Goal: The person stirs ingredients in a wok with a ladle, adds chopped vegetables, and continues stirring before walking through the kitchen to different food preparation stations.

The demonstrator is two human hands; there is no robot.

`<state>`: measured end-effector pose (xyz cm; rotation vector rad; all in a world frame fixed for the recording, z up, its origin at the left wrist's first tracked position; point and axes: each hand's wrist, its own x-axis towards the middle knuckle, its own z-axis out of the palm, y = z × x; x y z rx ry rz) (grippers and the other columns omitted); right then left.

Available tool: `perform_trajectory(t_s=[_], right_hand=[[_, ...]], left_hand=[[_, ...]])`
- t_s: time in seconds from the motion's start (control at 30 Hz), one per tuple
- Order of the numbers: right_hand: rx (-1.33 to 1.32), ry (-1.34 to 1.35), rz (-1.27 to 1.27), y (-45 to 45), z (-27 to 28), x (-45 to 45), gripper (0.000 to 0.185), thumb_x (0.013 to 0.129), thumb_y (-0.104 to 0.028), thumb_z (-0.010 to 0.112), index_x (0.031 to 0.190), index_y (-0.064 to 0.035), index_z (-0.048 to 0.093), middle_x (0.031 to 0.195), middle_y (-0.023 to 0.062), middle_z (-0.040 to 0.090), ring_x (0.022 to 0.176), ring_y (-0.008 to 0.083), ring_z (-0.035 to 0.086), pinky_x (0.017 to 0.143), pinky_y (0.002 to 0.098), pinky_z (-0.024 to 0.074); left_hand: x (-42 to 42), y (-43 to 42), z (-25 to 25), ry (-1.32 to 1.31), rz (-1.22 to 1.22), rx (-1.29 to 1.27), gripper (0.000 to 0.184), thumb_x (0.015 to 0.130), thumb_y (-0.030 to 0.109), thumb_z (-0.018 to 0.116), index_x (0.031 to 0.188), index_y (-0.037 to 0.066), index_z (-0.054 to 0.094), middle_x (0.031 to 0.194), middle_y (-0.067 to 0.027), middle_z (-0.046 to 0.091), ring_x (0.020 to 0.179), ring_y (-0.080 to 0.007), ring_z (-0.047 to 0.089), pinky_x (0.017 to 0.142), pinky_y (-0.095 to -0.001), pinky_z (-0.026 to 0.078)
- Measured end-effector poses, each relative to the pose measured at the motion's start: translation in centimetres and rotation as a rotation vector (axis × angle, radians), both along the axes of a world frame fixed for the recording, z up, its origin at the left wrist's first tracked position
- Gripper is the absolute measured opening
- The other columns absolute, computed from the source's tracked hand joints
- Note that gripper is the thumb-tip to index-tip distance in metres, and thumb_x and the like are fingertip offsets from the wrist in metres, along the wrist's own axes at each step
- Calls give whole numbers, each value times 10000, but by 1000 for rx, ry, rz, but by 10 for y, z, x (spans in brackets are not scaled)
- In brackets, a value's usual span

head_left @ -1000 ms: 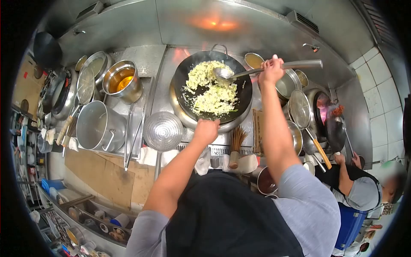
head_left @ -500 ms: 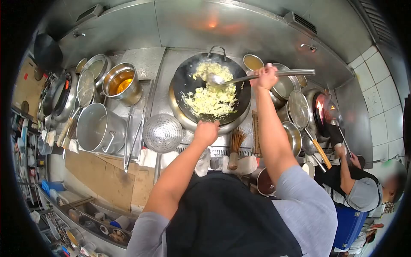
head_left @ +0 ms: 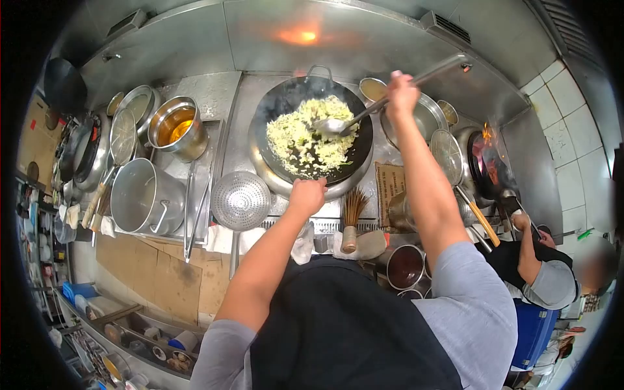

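Note:
A large black wok [head_left: 359, 153] stands on the round metal burner ring, and light steam rises from it. Chopped pale-yellow and green food, like fried rice with egg and greens, [head_left: 286, 138] is spread across its inside. My left hand [head_left: 308, 196] is closed on the near edge of the wok; the exact spot gripped is hidden under the fingers. My right hand [head_left: 403, 97] is wrapped round the long handle of a metal ladle [head_left: 333, 126], held above the right side of the wok. The ladle's bowl rests in the food near the middle, tilted.
Left of the wok are a perforated skimmer [head_left: 241, 201], a deep pot [head_left: 148, 195] and a pot of amber liquid [head_left: 179, 130]. A bamboo brush [head_left: 351, 221] stands in front. At right hangs a wire strainer [head_left: 446, 156]; beyond, a co-worker [head_left: 546, 266] tends a flaming wok [head_left: 487, 166].
The ladle's bowl has shifted slightly right and down in the food, and its handle now slants more steeply. Food has spread leftward in the wok. Flames at the co-worker's wok rise higher.

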<state>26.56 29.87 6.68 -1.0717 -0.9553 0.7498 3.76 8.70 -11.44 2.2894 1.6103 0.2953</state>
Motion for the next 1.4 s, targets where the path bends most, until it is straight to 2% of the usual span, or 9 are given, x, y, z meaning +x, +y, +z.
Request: perform_trajectory(t_s=[0.1, 0.13, 0.27, 0.43, 0.67, 0.87, 1.1, 1.23, 1.4], right_hand=[[114, 375, -243, -25, -8, -47, 421, 1012, -252, 709, 650, -114, 542, 594, -19, 529, 541, 130, 501, 486, 340, 390], [219, 85, -119, -7, -84, -44, 382, 1029, -252, 699, 742, -148, 469, 619, 9, 498, 514, 140, 466, 485, 285, 394], [-120, 238, 364, -84, -6, -87, 355, 1033, -171, 676, 763, -136, 447, 577, -14, 403, 479, 151, 398, 525, 353, 419], [-348, 18, 632, -114, 94, -54, 430, 1040, -198, 668, 672, -148, 451, 556, -37, 380, 460, 127, 342, 492, 353, 394], [-48, -509, 201, -62, 18, -101, 346, 985, -269, 776, 764, -57, 617, 664, 19, 609, 634, 150, 600, 612, 385, 484], [208, -57, 411, -151, 158, -93, 422, 961, -273, 820, 690, -82, 559, 611, -23, 544, 538, 99, 526, 526, 305, 443], [183, -281, 54, -92, 14, -107, 393, 1004, -160, 718, 676, -28, 546, 590, 14, 530, 549, 114, 485, 533, 355, 408], [152, 224, 166, -90, 120, -80, 418, 989, -141, 705, 645, -108, 470, 560, -4, 487, 451, 123, 467, 439, 334, 364], [236, -132, 160, -149, 138, -104, 396, 998, -168, 721, 688, -130, 479, 579, -10, 498, 478, 118, 471, 461, 323, 398]], left_hand=[[-2, 1, -4, -9, -6, -8, 195, 1037, 284, 591, 1036, 110, 680, 877, -152, 775, 873, -353, 752, 846, -511, 485], [-2, 1, 0, -6, -10, -13, 198, 1037, 286, 590, 1041, 107, 675, 875, -156, 773, 870, -358, 751, 846, -517, 487], [-10, -20, 6, -100, -45, 65, 201, 1013, 286, 617, 988, 92, 665, 807, -180, 739, 768, -411, 721, 738, -545, 530], [-16, -96, 138, -187, -174, 42, 171, 953, 250, 671, 925, 82, 683, 708, -189, 702, 676, -404, 712, 611, -542, 553], [1, -59, 8, -183, -71, 180, 188, 968, 222, 635, 869, 63, 651, 709, -218, 692, 655, -430, 694, 630, -549, 561], [-31, -146, 101, -223, -199, -193, 237, 965, 278, 660, 886, 55, 678, 780, -268, 699, 772, -488, 704, 718, -601, 562], [-2, -48, 20, -165, -74, 97, 198, 968, 234, 643, 937, 41, 678, 776, -259, 701, 758, -475, 700, 690, -585, 550], [-26, -125, 24, -190, -100, -177, 202, 969, 251, 667, 969, 50, 681, 808, -281, 715, 803, -500, 712, 742, -603, 566], [-22, -96, 111, -240, -219, -204, 214, 962, 255, 670, 956, 43, 696, 844, -279, 720, 828, -497, 711, 777, -608, 569]])
